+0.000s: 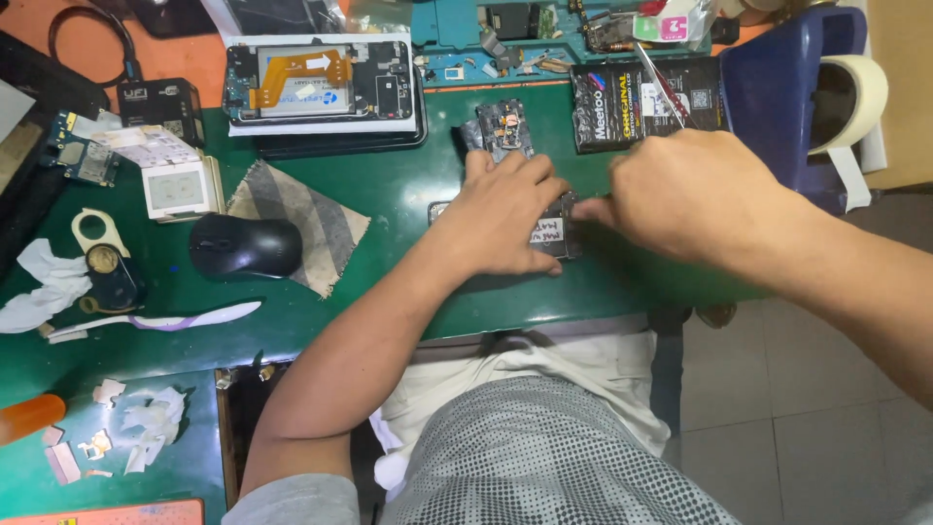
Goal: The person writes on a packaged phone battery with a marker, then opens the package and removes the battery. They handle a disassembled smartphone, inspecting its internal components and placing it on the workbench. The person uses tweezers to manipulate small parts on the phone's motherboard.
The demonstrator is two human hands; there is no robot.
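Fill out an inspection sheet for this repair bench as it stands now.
Surface: green bench mat, crowded along its back edge.
Job's things: opened phone lying flat under both hands; thin metal tool rising from the right hand.
Clutter: black mouse, striped cloth, another opened phone, black packet, toothbrush, crumpled tissue, paper scraps.
Grippers: left hand pressed flat on the phone; right hand closed around the tool at the phone's edge.
Cables: black cable looped at the back left.
Surroundings: blue chair, tape roll, tiled floor.
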